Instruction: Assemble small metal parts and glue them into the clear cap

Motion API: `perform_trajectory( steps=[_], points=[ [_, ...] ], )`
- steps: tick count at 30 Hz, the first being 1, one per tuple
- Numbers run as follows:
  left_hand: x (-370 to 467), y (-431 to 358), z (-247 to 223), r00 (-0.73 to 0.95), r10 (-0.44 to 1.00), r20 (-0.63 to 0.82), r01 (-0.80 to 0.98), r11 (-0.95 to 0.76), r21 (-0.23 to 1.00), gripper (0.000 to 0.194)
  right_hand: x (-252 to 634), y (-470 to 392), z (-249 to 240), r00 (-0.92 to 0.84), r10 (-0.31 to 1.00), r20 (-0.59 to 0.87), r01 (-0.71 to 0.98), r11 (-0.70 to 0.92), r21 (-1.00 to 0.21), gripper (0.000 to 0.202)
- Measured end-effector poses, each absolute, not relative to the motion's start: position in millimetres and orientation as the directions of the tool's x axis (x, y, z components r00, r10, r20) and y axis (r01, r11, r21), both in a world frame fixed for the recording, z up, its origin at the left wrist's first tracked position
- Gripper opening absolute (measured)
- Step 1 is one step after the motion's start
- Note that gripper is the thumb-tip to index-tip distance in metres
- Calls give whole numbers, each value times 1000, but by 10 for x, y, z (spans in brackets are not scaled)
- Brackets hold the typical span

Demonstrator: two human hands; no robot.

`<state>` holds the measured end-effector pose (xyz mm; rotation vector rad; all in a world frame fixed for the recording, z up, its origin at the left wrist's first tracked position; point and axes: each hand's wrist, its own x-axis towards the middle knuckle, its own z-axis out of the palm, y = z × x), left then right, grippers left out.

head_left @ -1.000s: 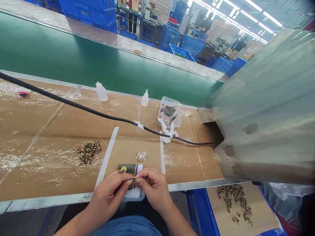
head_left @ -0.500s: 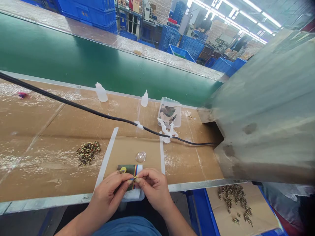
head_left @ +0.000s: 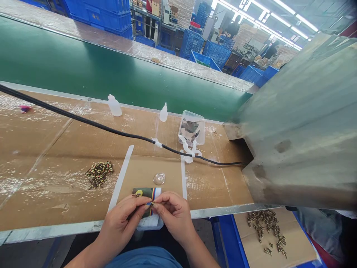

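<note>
Close to the table's front edge, my left hand (head_left: 124, 214) and my right hand (head_left: 174, 214) meet fingertip to fingertip. Both pinch a small dark and yellowish piece (head_left: 151, 203), mostly covered by the fingers. Beneath them lies a camouflage-patterned sheet (head_left: 146, 192) with a yellow round mark and coloured stripes, over a translucent plastic container (head_left: 150, 224) at the edge. Just beyond is a clear round plastic dish (head_left: 159, 178). A pile of small dark and yellowish pieces (head_left: 99, 174) sits left of the white tape strip (head_left: 121, 178).
A black cable (head_left: 106, 128) crosses above the cardboard-covered table (head_left: 55, 149). Two white bottles (head_left: 114, 105) and a clear tub (head_left: 203, 130) stand behind it. A metal housing (head_left: 301, 141) rises at right. More small pieces (head_left: 266, 223) lie below it. A green belt (head_left: 111, 70) runs beyond.
Both hands stay almost in the same place. The fingertips have shifted slightly around the small piece, and a little more of its yellowish part shows.
</note>
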<state>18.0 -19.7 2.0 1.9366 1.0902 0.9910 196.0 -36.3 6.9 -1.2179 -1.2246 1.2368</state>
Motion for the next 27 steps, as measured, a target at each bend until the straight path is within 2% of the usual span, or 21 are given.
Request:
perform_trajectory(
  steps=[3, 8, 27],
  points=[
    [162, -201, 12, 359, 899, 250, 332, -373, 866, 19, 1959, -389, 47, 11, 999, 40, -5, 40, -999, 7],
    [136, -200, -16, 362, 904, 225, 319, -348, 882, 17, 1956, -417, 35, 19, 998, 58, -63, 59, -996, 14],
    [113, -224, -25, 380, 898, 223, 373, -369, 851, 17, 1973, -422, 32, 9, 993, 122, 86, 120, -989, 13]
  ],
)
